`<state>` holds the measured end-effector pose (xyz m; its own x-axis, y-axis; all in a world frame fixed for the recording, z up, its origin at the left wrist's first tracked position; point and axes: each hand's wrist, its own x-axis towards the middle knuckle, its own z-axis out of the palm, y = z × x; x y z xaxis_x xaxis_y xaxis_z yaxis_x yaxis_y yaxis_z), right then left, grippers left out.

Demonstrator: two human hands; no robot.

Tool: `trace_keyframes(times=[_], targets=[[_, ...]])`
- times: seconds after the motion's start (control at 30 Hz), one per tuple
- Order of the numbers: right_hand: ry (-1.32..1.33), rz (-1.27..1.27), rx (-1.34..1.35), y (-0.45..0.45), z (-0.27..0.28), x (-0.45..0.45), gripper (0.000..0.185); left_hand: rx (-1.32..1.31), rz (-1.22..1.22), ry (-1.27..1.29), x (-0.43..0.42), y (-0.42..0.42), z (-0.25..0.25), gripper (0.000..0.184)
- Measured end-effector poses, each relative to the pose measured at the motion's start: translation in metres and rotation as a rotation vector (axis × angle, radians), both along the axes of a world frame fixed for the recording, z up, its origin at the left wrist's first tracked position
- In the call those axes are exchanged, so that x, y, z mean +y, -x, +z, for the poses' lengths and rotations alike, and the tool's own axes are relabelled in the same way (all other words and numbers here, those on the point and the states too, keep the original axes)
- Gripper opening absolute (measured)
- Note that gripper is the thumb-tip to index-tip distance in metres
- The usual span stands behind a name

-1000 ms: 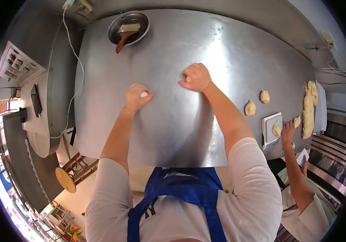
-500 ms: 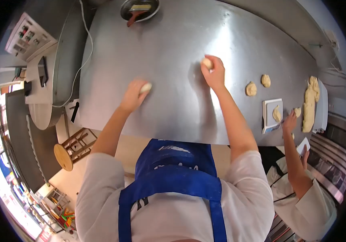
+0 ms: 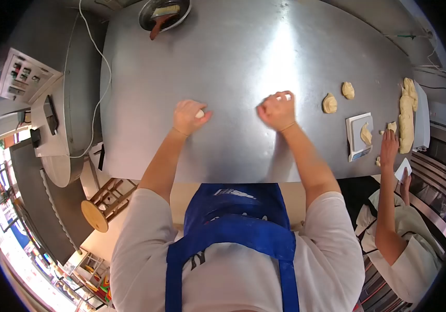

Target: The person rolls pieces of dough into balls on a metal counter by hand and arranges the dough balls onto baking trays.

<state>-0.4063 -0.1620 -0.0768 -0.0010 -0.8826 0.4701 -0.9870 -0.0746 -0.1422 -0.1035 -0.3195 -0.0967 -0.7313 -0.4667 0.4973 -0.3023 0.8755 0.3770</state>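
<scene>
My left hand (image 3: 187, 118) is curled over a small pale dough ball (image 3: 199, 113), which shows between thumb and fingers against the steel table (image 3: 223, 62). To its right, my right hand (image 3: 279, 110) is closed with the knuckles up, low over the tabletop. A dough ball showed in that hand a moment earlier; the fingers now cover most of what is under them. Two dough pieces, a nearer one (image 3: 329, 103) and a farther one (image 3: 348, 90), lie right of my right hand.
A white scale (image 3: 353, 136) holds a dough piece (image 3: 366, 134). Beside it a co-worker's hand (image 3: 389, 148) touches dough near a long dough slab (image 3: 406, 119); their other hand holds a white scraper (image 3: 403, 169). A bowl (image 3: 185, 13) with a brush (image 3: 159, 23) stands at the far left.
My hands have come closer together. The right hand has turned knuckles-up and moved nearer to me, covering its dough ball; the left has shifted slightly right. The view has shifted a little.
</scene>
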Motion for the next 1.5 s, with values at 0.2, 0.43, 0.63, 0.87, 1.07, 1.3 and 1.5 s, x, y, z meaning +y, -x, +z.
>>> trace_keyframes(times=[0.2, 0.43, 0.63, 0.87, 1.07, 1.3, 1.5], targets=[[0.067, -0.173, -0.314, 0.004, 0.002, 0.059, 0.02, 0.165, 0.272, -0.198, 0.038, -0.021, 0.007, 0.021], [0.097, 0.228, -0.061, 0.007, -0.011, -0.047, 0.019, -0.032, -0.016, -0.072, 0.0, 0.034, 0.004, 0.027], [0.018, 0.058, -0.341, 0.047, 0.007, -0.013, 0.025, 0.137, 0.306, -0.155, 0.005, 0.012, 0.016, 0.027], [0.072, 0.286, -0.17, 0.001, -0.009, -0.057, 0.026, 0.017, 0.111, -0.073, -0.004, 0.05, 0.004, 0.022], [-0.046, 0.207, -0.184, 0.058, 0.008, -0.048, 0.022, 0.1, 0.316, -0.154, -0.038, 0.017, 0.004, 0.024], [0.044, 0.327, -0.274, -0.005, -0.009, -0.063, 0.026, 0.005, -0.02, -0.091, -0.007, 0.036, -0.014, 0.028], [-0.114, 0.225, -0.136, 0.08, 0.001, -0.081, 0.039, 0.101, 0.293, -0.133, -0.053, 0.027, -0.006, 0.033]])
